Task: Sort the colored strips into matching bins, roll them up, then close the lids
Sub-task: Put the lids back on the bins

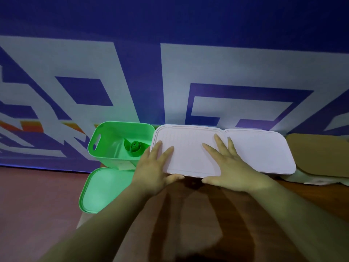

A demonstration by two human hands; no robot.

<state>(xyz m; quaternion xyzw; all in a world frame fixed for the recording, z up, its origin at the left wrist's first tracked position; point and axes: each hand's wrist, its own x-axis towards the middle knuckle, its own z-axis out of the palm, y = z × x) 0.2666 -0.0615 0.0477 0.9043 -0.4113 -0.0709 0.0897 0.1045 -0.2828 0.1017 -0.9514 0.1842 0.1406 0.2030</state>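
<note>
Nearest me, on the table (37,195), I see two forearms reaching toward the pink lid (188,148). The left hand (154,167) lies flat on the lid's left part, fingers straight and spread, thumb at its near edge. The right hand (228,167) lies flat on its right part, fingers also spread, thumb along the same edge. I cannot tell what sits under the pink lid. Left of it and nearer to me, the green lid (107,188) lies flat. Just left of the pink lid stands the green bin (105,148), open, with a rolled green strip (134,147) inside. A second pale lid (260,150) adjoins the pink lid's right side, with cardboard (317,154) further right. A blue and white banner (170,72) hangs behind the pink lid.
</note>
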